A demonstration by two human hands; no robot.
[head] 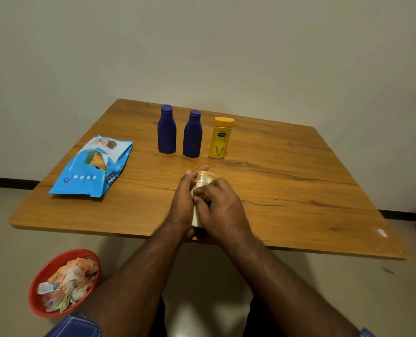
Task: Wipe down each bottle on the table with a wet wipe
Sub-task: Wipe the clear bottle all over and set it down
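Cream-coloured bottle (201, 181) with a pale cap sits between both hands over the near-centre of the wooden table (287, 181), tilted with its cap pointing away from the person. Most of its body is hidden by the hands. A bit of white wet wipe (194, 216) shows between the palms, against the bottle's lower part.

Left hand (181, 203): wrapped along the left side of the bottle, fingers extended up toward the cap, thumb side hidden. Right hand (222, 206): curled over the right side and top of the bottle, fingers bent round it, pressing the wipe to it as far as can be seen. Hands close together, both closed on the same bottle. Both forearms come in from the lower edge, converging at the table's near edge.

Behind the hands, a row of three upright bottles, caps on: blue bottle at left (167, 129), second blue bottle (192, 134) just beside it, yellow Vaseline bottle (221, 138) at right. All three stand apart from the hands.

To the left on the table: blue wet-wipe pack (92, 167), lying flat, label up.

On the floor, below the table's near-left corner: red bowl (35, 285), holding crumpled used wipes (68, 283), white with orange and greenish patches, heaped to the rim.
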